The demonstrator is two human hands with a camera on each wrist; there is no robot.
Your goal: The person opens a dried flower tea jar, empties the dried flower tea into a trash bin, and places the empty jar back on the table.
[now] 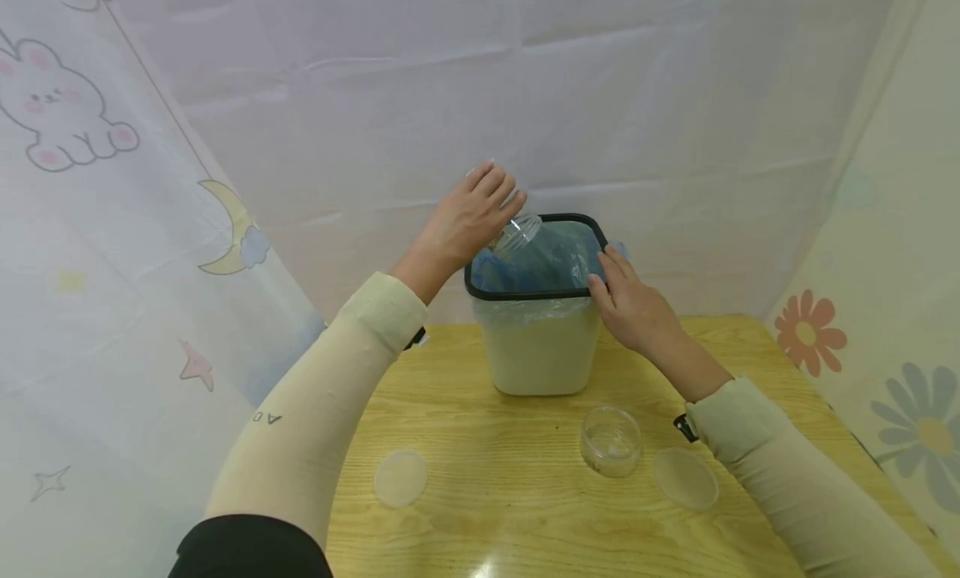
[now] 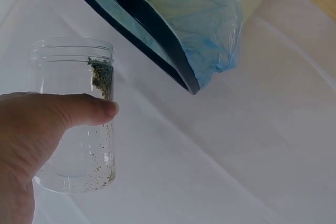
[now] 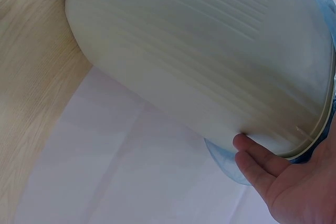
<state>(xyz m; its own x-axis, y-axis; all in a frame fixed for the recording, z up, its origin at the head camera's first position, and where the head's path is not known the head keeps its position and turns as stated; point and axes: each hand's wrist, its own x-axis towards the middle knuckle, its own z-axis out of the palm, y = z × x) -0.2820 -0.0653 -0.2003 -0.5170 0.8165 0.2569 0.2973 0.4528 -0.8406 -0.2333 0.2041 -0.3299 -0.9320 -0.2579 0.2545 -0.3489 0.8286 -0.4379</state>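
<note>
My left hand (image 1: pixel 468 219) grips a clear plastic jar (image 1: pixel 519 232), tilted with its mouth over the left side of the trash can's opening. Dry greenish-brown crumbs (image 2: pixel 101 77) cling along one side of the jar, thickest near its mouth; the left wrist view shows my thumb (image 2: pixel 86 109) across the wall. The cream trash can (image 1: pixel 540 353) stands upright, its black rim (image 1: pixel 532 295) over a blue plastic bag (image 1: pixel 547 257). At the right rim, my right hand (image 1: pixel 637 307) holds the can, fingertips (image 3: pixel 247 142) against the outer wall. Its thumb is hidden in the right wrist view.
On the wooden table (image 1: pixel 465 428), a short clear round container (image 1: pixel 611 444) stands in front of the can. One translucent round lid (image 1: pixel 686 479) lies right of it, another lid (image 1: pixel 401 478) at left. Printed cloth (image 1: pixel 420 103) hangs behind and at both sides.
</note>
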